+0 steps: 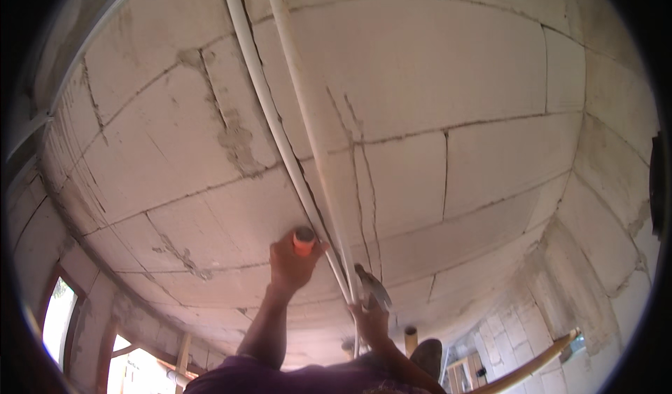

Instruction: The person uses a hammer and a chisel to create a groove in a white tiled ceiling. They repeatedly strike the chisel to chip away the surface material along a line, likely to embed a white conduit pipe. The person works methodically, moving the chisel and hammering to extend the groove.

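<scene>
My left hand (292, 264) is wrapped round an orange handle (303, 243) with a dark round end, held up against the block wall (448, 58) just left of the white pipes. The tool's working end is hidden, so its kind does not show. Lower and to the right, my right hand (371, 322) grips a hammer (375, 290), its metal head showing above the fingers. The hammer is close to the right-hand white pipe (308, 107); whether they touch I cannot tell. A thinner white pipe (260, 100) runs beside it along a dark groove.
Two rough parallel cut lines (360, 184) mark the wall right of the pipes. Grey mortar patches (234, 142) lie to the left. Window openings (59, 320) are at lower left, and a curved wooden pole (532, 373) is at lower right. A side wall (609, 205) closes the right.
</scene>
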The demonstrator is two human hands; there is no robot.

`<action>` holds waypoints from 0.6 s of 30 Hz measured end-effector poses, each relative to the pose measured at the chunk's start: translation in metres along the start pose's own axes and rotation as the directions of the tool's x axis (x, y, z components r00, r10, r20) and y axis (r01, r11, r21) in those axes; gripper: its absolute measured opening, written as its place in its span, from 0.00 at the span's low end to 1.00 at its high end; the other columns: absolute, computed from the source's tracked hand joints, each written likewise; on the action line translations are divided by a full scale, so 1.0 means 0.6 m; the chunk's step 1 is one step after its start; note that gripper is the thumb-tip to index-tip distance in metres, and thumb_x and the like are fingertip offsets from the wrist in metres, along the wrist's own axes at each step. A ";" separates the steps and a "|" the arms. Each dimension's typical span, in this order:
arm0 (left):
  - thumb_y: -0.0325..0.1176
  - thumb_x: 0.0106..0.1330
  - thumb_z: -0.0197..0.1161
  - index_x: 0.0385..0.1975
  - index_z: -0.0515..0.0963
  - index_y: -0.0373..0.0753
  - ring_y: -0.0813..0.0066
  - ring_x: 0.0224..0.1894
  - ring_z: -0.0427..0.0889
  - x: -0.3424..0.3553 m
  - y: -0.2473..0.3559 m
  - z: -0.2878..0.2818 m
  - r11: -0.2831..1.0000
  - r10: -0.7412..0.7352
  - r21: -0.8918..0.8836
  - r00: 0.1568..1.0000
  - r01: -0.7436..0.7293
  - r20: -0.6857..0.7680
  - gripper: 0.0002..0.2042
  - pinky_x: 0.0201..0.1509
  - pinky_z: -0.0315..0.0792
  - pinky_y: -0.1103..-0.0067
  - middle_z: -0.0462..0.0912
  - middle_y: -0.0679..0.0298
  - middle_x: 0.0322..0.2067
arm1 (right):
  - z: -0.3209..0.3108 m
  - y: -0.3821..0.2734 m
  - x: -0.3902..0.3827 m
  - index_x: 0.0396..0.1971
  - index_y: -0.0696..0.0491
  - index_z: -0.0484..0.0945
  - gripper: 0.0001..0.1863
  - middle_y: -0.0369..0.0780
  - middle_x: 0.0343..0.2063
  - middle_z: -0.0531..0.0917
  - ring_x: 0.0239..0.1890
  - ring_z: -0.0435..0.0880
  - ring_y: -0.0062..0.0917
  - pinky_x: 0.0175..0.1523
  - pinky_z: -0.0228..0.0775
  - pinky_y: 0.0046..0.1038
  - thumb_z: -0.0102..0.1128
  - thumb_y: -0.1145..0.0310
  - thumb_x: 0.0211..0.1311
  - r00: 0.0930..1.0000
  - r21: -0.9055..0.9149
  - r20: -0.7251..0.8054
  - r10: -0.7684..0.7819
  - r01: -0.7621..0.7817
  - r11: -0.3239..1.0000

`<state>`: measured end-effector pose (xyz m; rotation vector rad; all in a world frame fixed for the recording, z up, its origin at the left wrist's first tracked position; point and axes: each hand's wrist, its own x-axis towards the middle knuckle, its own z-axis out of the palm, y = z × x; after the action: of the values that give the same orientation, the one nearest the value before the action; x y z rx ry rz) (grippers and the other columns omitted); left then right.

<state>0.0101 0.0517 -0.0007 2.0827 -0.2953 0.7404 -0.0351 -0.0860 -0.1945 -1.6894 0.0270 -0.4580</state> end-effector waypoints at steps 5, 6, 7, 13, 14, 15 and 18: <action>0.26 0.52 0.72 0.24 0.74 0.35 0.84 0.17 0.74 0.002 0.014 -0.009 0.999 0.025 -0.039 1.000 -0.024 0.012 0.10 0.20 0.69 0.83 0.78 0.67 0.18 | -0.035 -0.018 -0.020 0.31 0.59 0.79 0.14 0.39 0.24 0.82 0.27 0.80 0.22 0.33 0.71 0.27 0.68 0.64 0.51 0.995 0.101 -0.014 0.097 -0.095 0.990; 0.26 0.52 0.72 0.24 0.74 0.35 0.84 0.17 0.74 0.004 0.012 -0.011 0.999 0.021 -0.041 1.000 -0.021 0.011 0.10 0.20 0.69 0.83 0.78 0.67 0.18 | -0.039 -0.020 -0.020 0.31 0.59 0.79 0.14 0.39 0.24 0.82 0.27 0.80 0.21 0.33 0.71 0.27 0.68 0.64 0.50 0.993 0.059 0.005 0.121 -0.121 0.991; 0.26 0.52 0.72 0.23 0.74 0.35 0.84 0.17 0.74 0.005 0.013 -0.013 0.999 0.019 -0.044 1.000 -0.019 0.011 0.10 0.20 0.69 0.83 0.78 0.67 0.18 | -0.044 -0.025 -0.016 0.32 0.59 0.79 0.14 0.38 0.25 0.82 0.27 0.80 0.21 0.34 0.71 0.26 0.68 0.64 0.50 0.967 0.098 0.067 0.245 -0.251 0.963; 0.25 0.53 0.71 0.23 0.74 0.35 0.84 0.17 0.74 0.001 0.018 -0.008 0.993 -0.056 -0.097 0.997 0.060 0.046 0.09 0.20 0.69 0.84 0.78 0.67 0.17 | -0.014 -0.018 -0.011 0.29 0.57 0.80 0.14 0.41 0.22 0.82 0.26 0.82 0.26 0.34 0.71 0.30 0.68 0.61 0.50 0.974 0.087 0.065 0.216 -0.222 0.971; 0.25 0.53 0.71 0.23 0.74 0.35 0.84 0.17 0.74 -0.001 0.019 -0.011 0.993 -0.073 -0.085 0.996 0.077 0.046 0.09 0.20 0.69 0.84 0.78 0.67 0.17 | -0.011 -0.025 -0.014 0.29 0.57 0.80 0.13 0.41 0.22 0.82 0.26 0.82 0.26 0.33 0.71 0.30 0.69 0.63 0.50 0.977 0.103 0.075 0.199 -0.206 0.973; 0.25 0.53 0.71 0.23 0.74 0.35 0.84 0.17 0.74 0.000 0.017 -0.012 0.994 -0.059 -0.090 0.997 0.063 0.048 0.09 0.20 0.69 0.84 0.78 0.67 0.17 | -0.013 -0.036 -0.019 0.29 0.57 0.80 0.13 0.41 0.21 0.82 0.26 0.82 0.26 0.33 0.71 0.30 0.69 0.64 0.50 0.980 0.118 0.083 0.182 -0.191 0.974; 0.25 0.53 0.72 0.23 0.74 0.35 0.84 0.17 0.74 0.000 0.005 -0.013 0.993 -0.051 -0.104 0.997 0.057 0.064 0.09 0.20 0.69 0.84 0.79 0.66 0.18 | -0.029 -0.068 -0.026 0.31 0.57 0.80 0.14 0.41 0.23 0.83 0.28 0.83 0.27 0.34 0.73 0.31 0.70 0.63 0.50 0.968 0.127 0.132 0.212 -0.228 0.965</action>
<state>0.0057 0.0561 0.0048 2.0071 -0.3045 0.6169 -0.0646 -0.0910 -0.1582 -1.5497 0.0938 -0.1887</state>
